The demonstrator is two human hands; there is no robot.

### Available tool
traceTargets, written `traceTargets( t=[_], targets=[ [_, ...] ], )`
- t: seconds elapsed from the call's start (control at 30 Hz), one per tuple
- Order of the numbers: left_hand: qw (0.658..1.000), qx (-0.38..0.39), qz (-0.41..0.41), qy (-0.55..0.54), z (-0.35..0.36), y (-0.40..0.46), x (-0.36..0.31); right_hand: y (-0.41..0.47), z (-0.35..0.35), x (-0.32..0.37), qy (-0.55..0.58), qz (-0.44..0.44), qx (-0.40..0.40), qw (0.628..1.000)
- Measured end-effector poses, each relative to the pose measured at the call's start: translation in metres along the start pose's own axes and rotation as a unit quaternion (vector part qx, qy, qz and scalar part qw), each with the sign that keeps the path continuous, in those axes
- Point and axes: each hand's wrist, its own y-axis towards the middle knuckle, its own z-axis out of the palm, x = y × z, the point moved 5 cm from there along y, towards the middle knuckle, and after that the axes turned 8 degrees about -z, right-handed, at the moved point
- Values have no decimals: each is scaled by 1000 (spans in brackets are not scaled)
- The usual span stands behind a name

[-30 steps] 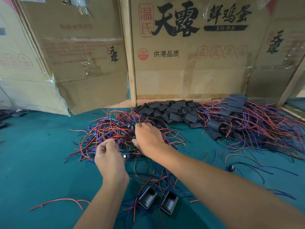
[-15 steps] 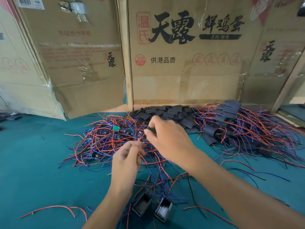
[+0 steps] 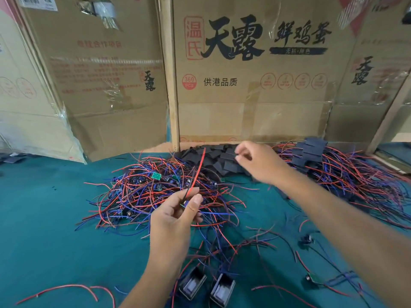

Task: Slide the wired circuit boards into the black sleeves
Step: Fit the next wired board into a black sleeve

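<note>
The left hand [image 3: 175, 215] pinched a red-wired small circuit board [image 3: 193, 189] above the tangled wire heap [image 3: 151, 196]; the right hand [image 3: 259, 161] pinched at the pile of flat black sleeves [image 3: 213, 160] on the green table [image 3: 44, 218].

Matt black sleeves [image 3: 219, 160], teal cloth table [image 3: 55, 230], tape-glossed cardboard boxes [image 3: 255, 112]

Tangled heap of wired circuit boards [image 3: 155, 192] with red and blue leads, spread on green cloth; one small green board [image 3: 156, 176] lying face-up on top. Behind, loose pile of flat black sleeves [image 3: 213, 161], overlapping at odd angles.
</note>
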Motion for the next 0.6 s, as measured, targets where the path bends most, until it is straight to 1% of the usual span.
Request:
traceTargets(
  t=[0.1, 0.13, 0.2, 0.3, 0.37, 0.43, 0.5, 0.53, 0.57, 0.6],
  targets=[
    [999, 15, 10, 40, -1, 1, 1, 27, 21, -69, -137, 101, 85, 982],
    [999, 24, 9, 33, 0, 2, 1, 30, 28, -85, -175, 122, 116, 970],
    [999, 31, 3, -24, 0, 3, 3, 31, 37, -107, -236, 150, 155, 947],
    [988, 32, -30, -151, 1, 7, 4, 32, 46, -124, -282, 148, 162, 934],
    [968, 32, -68, -240, 2, 9, 7, 34, 50, -123, -323, 120, 157, 925],
    [949, 35, -98, -297, 3, 9, 8, 34, 53, -118, -366, 90, 152, 914],
    [942, 38, -112, -315, 5, 8, 8, 36, 51, -115, -372, 80, 136, 915],
    [940, 38, -116, -317, 5, 8, 9, 37, 47, -115, -345, 91, 118, 927],
    [940, 38, -120, -318, 5, 8, 9, 38, 40, -116, -292, 111, 92, 945],
    [939, 38, -124, -319, 5, 8, 10, 39, 33, -116, -215, 138, 61, 965]
  ],
)
